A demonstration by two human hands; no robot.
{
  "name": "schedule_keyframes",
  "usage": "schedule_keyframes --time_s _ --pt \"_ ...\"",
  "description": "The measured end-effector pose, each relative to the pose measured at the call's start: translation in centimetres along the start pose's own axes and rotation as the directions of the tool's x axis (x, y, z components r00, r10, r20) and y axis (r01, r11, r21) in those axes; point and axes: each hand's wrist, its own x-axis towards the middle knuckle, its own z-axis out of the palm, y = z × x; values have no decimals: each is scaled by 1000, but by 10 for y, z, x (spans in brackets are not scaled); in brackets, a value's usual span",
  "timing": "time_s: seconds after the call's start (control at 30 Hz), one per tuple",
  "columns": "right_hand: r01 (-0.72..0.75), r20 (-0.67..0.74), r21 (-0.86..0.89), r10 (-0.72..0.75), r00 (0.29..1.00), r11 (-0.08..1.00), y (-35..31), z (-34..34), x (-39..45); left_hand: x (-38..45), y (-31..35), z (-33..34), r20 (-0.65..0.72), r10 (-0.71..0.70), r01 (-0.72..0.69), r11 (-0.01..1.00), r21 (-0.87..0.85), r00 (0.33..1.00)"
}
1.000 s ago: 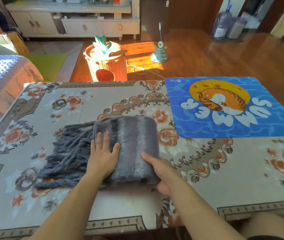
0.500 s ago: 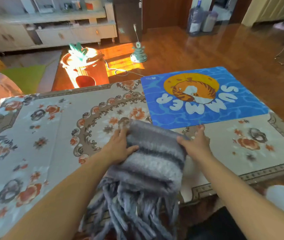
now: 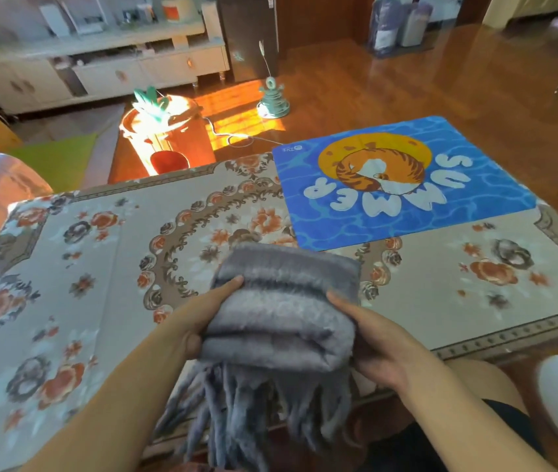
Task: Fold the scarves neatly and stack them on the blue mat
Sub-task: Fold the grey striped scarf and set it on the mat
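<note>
Folded grey scarf (image 3: 281,311) gripped between left hand (image 3: 199,321) and right hand (image 3: 372,345).

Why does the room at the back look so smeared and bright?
Head view: motion blur softens the far cabinets; hard sunlight overexposes the orange stool and glares off the wood floor; the wide lens bends the table edges; the grey scarf stays fairly sharp.

The scarf (image 3: 281,308) is held above the table (image 3: 100,267) near edge; the mat (image 3: 475,219) lies behind, rightward.
</note>
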Motion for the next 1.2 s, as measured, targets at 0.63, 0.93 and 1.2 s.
schedule_keyframes --time_s 0.63,0.93,1.2 --pt "-9 394 -916 -905 161 -400 -450 -89 37 194 248 183 147 603 -405 319 857 784" --pt "-514 177 -614 -738 651 -600 -385 -256 228 278 135 165 153 545 -141 -64 988 824" --pt "-456 97 -680 -687 720 -574 -413 -249 216 276 116 171 177 637 -136 -114 984 751"
